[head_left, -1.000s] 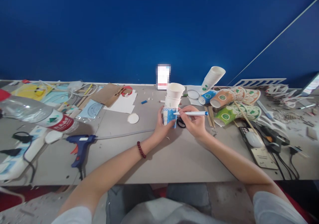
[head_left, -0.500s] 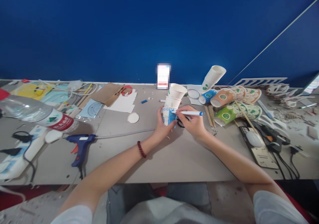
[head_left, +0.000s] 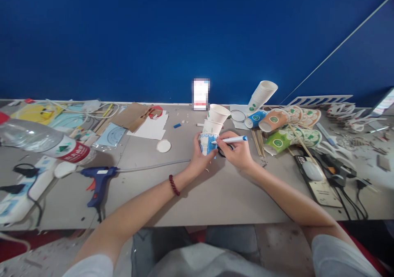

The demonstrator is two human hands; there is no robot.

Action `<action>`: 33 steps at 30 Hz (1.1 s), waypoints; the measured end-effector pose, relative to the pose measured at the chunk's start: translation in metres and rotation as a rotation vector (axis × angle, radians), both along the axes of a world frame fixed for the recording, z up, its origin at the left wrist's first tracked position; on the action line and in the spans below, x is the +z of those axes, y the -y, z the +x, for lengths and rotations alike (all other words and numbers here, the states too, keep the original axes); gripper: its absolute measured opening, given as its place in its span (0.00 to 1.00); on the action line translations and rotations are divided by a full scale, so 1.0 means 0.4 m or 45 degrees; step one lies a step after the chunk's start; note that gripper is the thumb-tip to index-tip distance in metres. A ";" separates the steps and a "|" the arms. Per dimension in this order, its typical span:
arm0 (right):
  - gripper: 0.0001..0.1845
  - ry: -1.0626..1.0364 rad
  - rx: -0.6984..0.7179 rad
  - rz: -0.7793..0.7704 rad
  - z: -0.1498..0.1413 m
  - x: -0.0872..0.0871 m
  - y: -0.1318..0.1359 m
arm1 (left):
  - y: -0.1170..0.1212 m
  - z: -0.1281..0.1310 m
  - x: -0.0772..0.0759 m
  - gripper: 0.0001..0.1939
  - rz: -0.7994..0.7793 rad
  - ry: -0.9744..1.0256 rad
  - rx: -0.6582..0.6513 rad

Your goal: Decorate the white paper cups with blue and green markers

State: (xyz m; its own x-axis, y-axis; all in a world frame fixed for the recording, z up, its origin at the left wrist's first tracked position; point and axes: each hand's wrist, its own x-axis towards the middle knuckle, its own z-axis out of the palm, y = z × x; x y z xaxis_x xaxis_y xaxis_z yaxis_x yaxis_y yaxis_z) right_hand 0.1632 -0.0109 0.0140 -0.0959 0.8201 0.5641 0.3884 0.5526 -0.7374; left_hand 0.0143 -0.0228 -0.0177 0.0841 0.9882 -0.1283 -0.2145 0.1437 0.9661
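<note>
My left hand (head_left: 198, 156) is wrapped round the blue-patterned bottom cup of a small stack of paper cups (head_left: 214, 127) standing on the grey table (head_left: 191, 191). The two upper cups are white and lean slightly right. In my right hand (head_left: 237, 154) I pinch a white pen with a blue cap (head_left: 231, 139), and its tip touches the side of the blue cup. A dark ring-shaped thing lies half hidden under my right hand.
A blue glue gun (head_left: 97, 179) lies at the left with its cable running towards the cups. A water bottle (head_left: 43, 142) and power strip (head_left: 18, 195) are far left. Coloured paper cups (head_left: 277, 127), wooden sticks, a mouse (head_left: 311, 171) and cables fill the right. A white disc (head_left: 163, 146) lies centre-left.
The pen has shifted a little left and tilted, its tip staying against the blue cup. The stacked cups lean slightly more to the right. My left hand keeps its hold.
</note>
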 end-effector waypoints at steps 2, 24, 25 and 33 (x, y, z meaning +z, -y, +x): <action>0.07 -0.010 -0.019 -0.003 -0.001 -0.002 -0.001 | -0.001 0.000 -0.003 0.50 0.002 -0.018 0.008; 0.12 -0.071 -0.032 -0.087 -0.003 0.001 0.002 | -0.002 -0.002 -0.008 0.49 0.012 -0.010 -0.024; 0.12 -0.072 -0.032 -0.084 -0.004 0.002 0.002 | -0.001 -0.002 -0.006 0.49 0.010 -0.011 -0.023; 0.13 -0.103 -0.035 -0.115 -0.005 0.010 0.004 | 0.000 -0.003 -0.002 0.48 -0.008 -0.001 -0.030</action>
State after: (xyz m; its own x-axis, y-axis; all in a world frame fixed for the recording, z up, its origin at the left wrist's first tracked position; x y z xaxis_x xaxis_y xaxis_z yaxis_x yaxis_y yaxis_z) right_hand 0.1611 -0.0124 0.0179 -0.0300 0.8698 0.4925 0.3394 0.4724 -0.8134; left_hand 0.0129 -0.0227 -0.0187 0.1070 0.9851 -0.1349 -0.2101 0.1550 0.9653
